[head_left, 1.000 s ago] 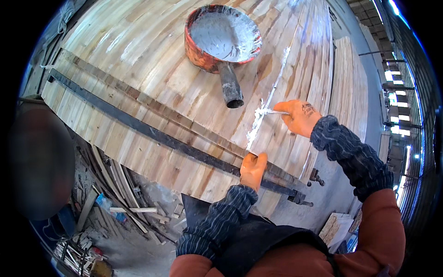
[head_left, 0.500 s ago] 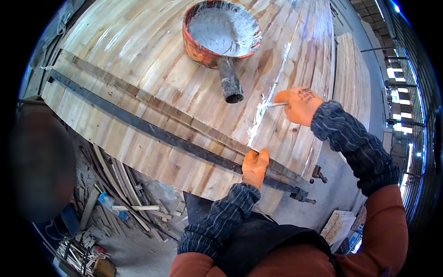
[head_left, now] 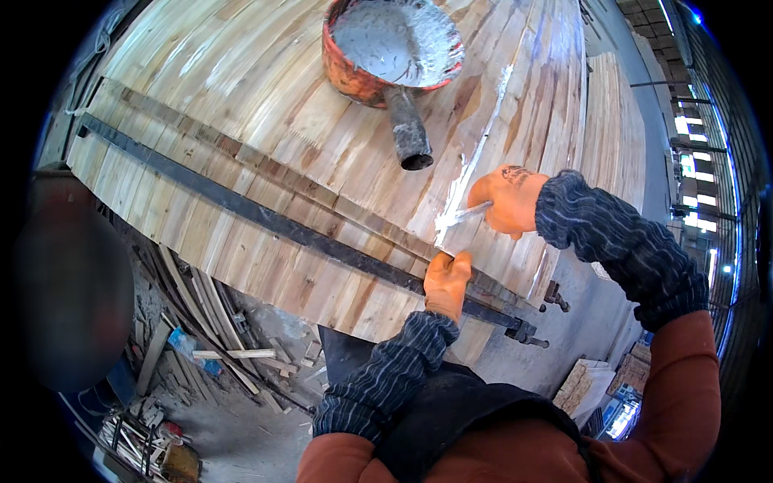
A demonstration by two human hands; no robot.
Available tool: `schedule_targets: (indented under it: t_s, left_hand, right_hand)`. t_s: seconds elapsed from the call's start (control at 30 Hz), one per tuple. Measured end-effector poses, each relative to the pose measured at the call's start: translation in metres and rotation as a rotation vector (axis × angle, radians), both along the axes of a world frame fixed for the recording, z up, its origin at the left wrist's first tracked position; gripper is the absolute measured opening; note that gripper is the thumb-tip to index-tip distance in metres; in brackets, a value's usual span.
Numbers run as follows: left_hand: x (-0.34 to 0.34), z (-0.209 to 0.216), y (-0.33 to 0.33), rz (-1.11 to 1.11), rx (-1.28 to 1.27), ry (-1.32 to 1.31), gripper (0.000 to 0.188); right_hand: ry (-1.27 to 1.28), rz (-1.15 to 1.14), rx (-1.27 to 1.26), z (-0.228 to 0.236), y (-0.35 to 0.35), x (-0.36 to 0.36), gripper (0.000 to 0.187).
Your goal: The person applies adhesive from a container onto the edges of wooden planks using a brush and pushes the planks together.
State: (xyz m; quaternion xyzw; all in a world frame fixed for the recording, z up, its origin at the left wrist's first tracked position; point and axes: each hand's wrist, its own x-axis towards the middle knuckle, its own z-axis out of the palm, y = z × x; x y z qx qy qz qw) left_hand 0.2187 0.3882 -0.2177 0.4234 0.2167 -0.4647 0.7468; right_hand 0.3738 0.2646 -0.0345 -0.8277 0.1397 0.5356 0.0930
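Note:
My right hand point(head_left: 509, 200), in an orange glove, is closed on a thin scraper point(head_left: 469, 213). Its tip touches the white filler point(head_left: 485, 143) smeared along a seam of the wooden panel point(head_left: 322, 141). By the seam's near end, my left hand point(head_left: 445, 283), gloved too, is curled at the panel's edge beside the dark metal clamp bar point(head_left: 241, 211); whether anything is between its fingers is hidden. Further off on the panel stands a red, stained pan point(head_left: 346, 76) of grey-white paste, its dark handle point(head_left: 411, 133) toward me.
Clamp screw ends point(head_left: 527, 333) jut out past the panel's right side. Wood offcuts point(head_left: 201, 294) litter the floor at the lower left. Stacked boards point(head_left: 609, 121) lie beyond the right edge, with more board pieces point(head_left: 584, 386) near my right elbow.
My right hand has drawn the scraper down the seam toward me, closer to my left hand. The filler there is spread differently. My left hand stays at nearly the same place.

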Motion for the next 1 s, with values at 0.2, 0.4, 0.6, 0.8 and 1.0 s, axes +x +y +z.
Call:
schedule_targets:
  t_s: [0.2, 0.4, 0.6, 0.8, 1.0]
  left_hand:
    - [-0.003, 0.001, 0.001, 0.058, -0.088, -0.015, 0.038]
    - [0.005, 0.002, 0.005, -0.087, -0.023, 0.056, 0.035]
    - [0.03, 0.005, 0.002, -0.183, -0.155, 0.1, 0.054]
    - [0.043, 0.015, 0.0, -0.247, -0.126, 0.216, 0.062]
    - [0.053, 0.027, 0.003, -0.341, -0.101, 0.273, 0.051]
  right_hand:
    - [0.174, -0.28, 0.153, -0.011, -0.004, -0.007, 0.047]
    - [0.054, -0.876, 0.488, -0.011, -0.066, -0.035, 0.051]
    - [-0.399, -0.996, 0.395, 0.029, -0.175, -0.03, 0.045]
    - [-0.681, -0.921, 0.082, 0.011, -0.258, 0.025, 0.045]
    - [-0.862, -0.485, -0.479, -0.045, -0.331, 0.084, 0.044]
